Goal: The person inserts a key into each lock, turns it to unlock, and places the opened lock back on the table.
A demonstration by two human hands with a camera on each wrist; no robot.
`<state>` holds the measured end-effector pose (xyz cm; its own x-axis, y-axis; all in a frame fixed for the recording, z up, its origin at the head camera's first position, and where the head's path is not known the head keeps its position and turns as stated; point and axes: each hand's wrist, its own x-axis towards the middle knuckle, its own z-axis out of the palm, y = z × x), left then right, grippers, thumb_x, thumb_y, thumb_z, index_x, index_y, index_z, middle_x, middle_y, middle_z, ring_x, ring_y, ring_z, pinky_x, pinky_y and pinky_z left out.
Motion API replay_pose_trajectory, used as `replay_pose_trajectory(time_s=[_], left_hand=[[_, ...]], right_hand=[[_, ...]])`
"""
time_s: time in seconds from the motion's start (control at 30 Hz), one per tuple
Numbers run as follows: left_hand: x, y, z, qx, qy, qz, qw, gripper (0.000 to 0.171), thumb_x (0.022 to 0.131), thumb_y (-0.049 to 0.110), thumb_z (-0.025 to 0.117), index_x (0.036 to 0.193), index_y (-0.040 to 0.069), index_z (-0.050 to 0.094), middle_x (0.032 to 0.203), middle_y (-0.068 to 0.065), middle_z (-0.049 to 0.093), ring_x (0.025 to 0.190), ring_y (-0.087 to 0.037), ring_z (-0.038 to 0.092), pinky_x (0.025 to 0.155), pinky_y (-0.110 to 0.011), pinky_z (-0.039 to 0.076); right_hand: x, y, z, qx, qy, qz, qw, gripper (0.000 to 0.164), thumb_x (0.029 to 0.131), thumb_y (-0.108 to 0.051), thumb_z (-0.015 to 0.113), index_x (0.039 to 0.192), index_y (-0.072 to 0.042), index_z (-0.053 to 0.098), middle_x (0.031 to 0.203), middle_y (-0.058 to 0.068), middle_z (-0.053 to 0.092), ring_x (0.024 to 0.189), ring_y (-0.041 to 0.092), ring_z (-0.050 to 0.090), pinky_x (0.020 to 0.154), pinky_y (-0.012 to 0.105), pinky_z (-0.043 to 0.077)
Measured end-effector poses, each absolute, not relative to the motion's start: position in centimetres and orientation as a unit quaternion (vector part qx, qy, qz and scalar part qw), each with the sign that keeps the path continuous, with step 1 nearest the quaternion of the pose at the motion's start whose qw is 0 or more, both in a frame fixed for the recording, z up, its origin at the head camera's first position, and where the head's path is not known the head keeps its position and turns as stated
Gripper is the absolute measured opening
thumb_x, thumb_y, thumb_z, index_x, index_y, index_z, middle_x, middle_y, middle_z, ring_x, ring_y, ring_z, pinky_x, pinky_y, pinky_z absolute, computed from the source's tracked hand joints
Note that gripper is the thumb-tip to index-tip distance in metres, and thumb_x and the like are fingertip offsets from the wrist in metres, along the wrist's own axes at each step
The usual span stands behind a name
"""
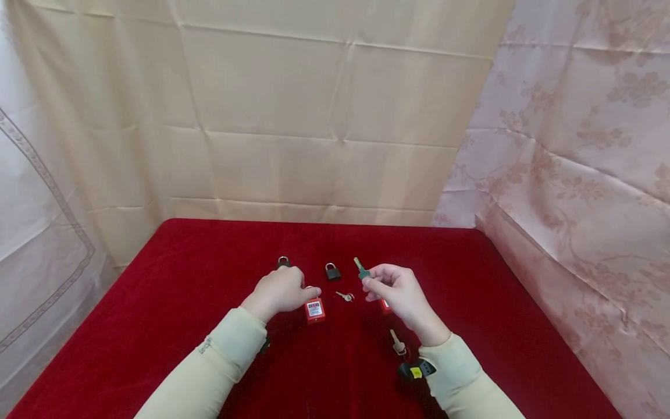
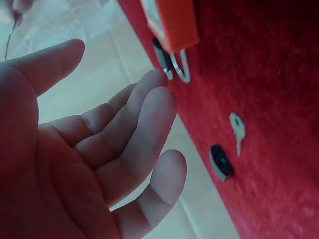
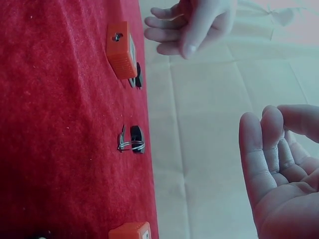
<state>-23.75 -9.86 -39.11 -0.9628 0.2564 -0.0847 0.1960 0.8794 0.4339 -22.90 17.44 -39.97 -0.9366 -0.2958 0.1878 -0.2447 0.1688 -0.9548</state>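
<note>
Over the counter (image 1: 209, 250), short of its far edge: pinching green-headed key (image 1: 363, 272) in right grip (image 1: 396, 291), not yet inserted anywhere. With left grip (image 1: 279, 290) loosely spread near red padlock (image 1: 314, 312); probably early, apparently unkeyed.

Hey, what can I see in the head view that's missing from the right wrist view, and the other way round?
Only the head view shows the green-headed key, pinched in the right hand, and the pale sleeves.

Only the right wrist view shows the right palm and the keyhole in the end of one red padlock.

Both show the two hands, including the left hand, two red padlocks, the small dark padlock and the loose key lying near it.
</note>
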Motion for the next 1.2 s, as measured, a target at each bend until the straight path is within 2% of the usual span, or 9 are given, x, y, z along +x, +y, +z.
replay_pose_trajectory(time_s=[0.1, 0.33, 0.57, 0.9, 1.2], left_hand=[[-23.9, -9.4, -39.6, 0.12, 0.968, 0.207, 0.079, 0.046, 0.092, 0.042, 0.072, 0.06, 0.012, 0.056, 0.05, 0.003, 0.043, 0.049, -0.011, 0.036, 0.051, -0.031, 0.039], [-24.2, -8.8, -40.2, 0.102, 0.968, 0.204, 0.103, 0.039, 0.092, 0.041, 0.072, 0.068, 0.013, 0.061, 0.059, -0.001, 0.055, 0.054, -0.013, 0.047, 0.054, -0.032, 0.044], [-24.3, -8.5, -40.5, 0.097, 0.974, 0.173, 0.113, 0.035, 0.091, 0.043, 0.072, 0.072, 0.016, 0.062, 0.069, -0.002, 0.059, 0.063, -0.016, 0.056, 0.058, -0.036, 0.046], [-24.3, -8.0, -40.9, 0.106, 0.977, 0.148, 0.115, 0.037, 0.091, 0.043, 0.073, 0.067, 0.016, 0.062, 0.065, 0.0, 0.059, 0.06, -0.015, 0.054, 0.054, -0.035, 0.044], [-24.5, -7.6, -40.9, 0.098, 0.977, 0.147, 0.116, 0.032, 0.09, 0.043, 0.075, 0.07, 0.019, 0.065, 0.067, 0.001, 0.06, 0.064, -0.016, 0.057, 0.058, -0.037, 0.048]], right_hand=[[-22.9, 17.6, -39.9, -0.176, 0.764, -0.62, 0.02, 0.015, 0.095, -0.005, 0.071, 0.104, 0.007, 0.067, 0.091, 0.018, 0.072, 0.074, 0.028, 0.071, 0.073, 0.036, 0.06], [-23.1, 17.7, -40.0, -0.174, 0.766, -0.618, 0.021, 0.016, 0.095, -0.006, 0.072, 0.103, 0.007, 0.067, 0.092, 0.022, 0.072, 0.073, 0.027, 0.071, 0.073, 0.035, 0.06], [-23.4, 17.9, -40.3, -0.171, 0.77, -0.615, 0.021, 0.017, 0.095, -0.007, 0.073, 0.104, 0.006, 0.068, 0.091, 0.02, 0.072, 0.074, 0.029, 0.071, 0.073, 0.035, 0.06], [-23.4, 18.0, -40.5, -0.163, 0.776, -0.609, 0.02, 0.018, 0.095, -0.009, 0.073, 0.104, 0.005, 0.068, 0.091, 0.018, 0.072, 0.075, 0.031, 0.071, 0.073, 0.035, 0.06], [-23.4, 18.1, -40.6, -0.164, 0.778, -0.606, 0.019, 0.017, 0.094, -0.009, 0.074, 0.104, 0.004, 0.068, 0.091, 0.018, 0.072, 0.074, 0.03, 0.071, 0.073, 0.035, 0.06]])
